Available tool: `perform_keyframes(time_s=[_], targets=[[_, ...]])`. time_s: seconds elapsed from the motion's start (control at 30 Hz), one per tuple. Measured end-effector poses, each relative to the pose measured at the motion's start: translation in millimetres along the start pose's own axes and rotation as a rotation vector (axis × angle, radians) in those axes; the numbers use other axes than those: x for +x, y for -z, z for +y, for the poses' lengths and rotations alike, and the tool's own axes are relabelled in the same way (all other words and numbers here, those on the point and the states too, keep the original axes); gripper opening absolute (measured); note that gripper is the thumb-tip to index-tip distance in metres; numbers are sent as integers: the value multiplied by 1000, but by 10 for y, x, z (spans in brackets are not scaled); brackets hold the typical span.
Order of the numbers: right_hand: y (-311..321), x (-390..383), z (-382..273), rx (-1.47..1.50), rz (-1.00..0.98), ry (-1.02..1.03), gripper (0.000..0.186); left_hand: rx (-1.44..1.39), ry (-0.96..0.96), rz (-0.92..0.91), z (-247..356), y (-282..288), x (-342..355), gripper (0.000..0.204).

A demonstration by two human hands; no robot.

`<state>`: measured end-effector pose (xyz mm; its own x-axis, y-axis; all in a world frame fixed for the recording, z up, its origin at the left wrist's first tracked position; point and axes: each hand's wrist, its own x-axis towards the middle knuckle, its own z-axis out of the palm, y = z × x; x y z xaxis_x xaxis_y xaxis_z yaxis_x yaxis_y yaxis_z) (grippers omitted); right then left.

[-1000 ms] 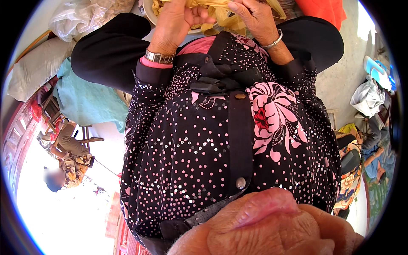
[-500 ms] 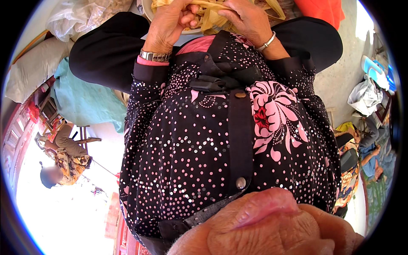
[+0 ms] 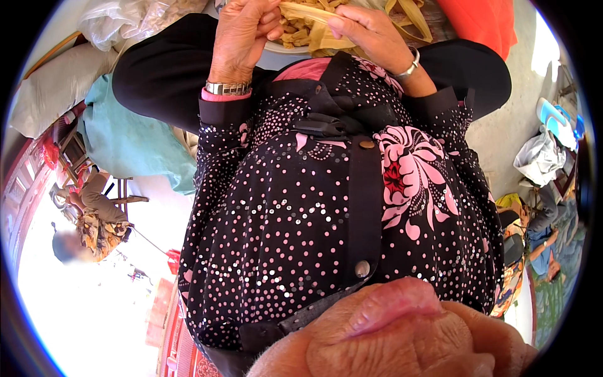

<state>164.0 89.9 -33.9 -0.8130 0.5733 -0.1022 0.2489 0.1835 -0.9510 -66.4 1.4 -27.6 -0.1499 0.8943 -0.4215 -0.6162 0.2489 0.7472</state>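
**Yellow strip (image 3: 306, 11) pinched in both my hands, top centre of the frame**

The strip runs across the upper middle of the frame, one end in each grip. My left hand (image 3: 242, 34) has its fingers curled and clamped on the left end; my right hand (image 3: 375, 39) is clamped on the other, thumb lying along it. Just below the strip, a pale bowl (image 3: 276, 48) holds small yellow-brown pieces (image 3: 294, 32), partly hidden by my hands. Loose yellow strips (image 3: 416, 24) lie to the right of my right hand, near the top edge.

I wear a metal watch (image 3: 228, 88) on my left wrist and a silvery bracelet (image 3: 411, 64) on my right. Red cloth (image 3: 487, 25) fills the upper right. A clear plastic bag (image 3: 125, 22) sits at upper left, with a teal cloth (image 3: 129, 135) below it. At far left, another person (image 3: 103, 217) wears a patterned top.
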Motion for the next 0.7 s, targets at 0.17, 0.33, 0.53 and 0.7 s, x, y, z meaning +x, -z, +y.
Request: perform_keyframes(time_s=[0.17, 0.33, 0.53, 0.7], targets=[[176, 29, -219, -73, -4, 18, 41, 99, -61, 105, 148, -280, -88, 6], [514, 382, -359, -385, 220, 238, 41, 89, -180, 19, 437, -434, 286, 7], [952, 948, -684, -818, 424, 401, 36, 170, -448, -14, 895, -582, 732, 10], [1212, 1573, -810, -1094, 462, 290, 18, 241, -565, 82, 1231, -726, 1171, 16]])
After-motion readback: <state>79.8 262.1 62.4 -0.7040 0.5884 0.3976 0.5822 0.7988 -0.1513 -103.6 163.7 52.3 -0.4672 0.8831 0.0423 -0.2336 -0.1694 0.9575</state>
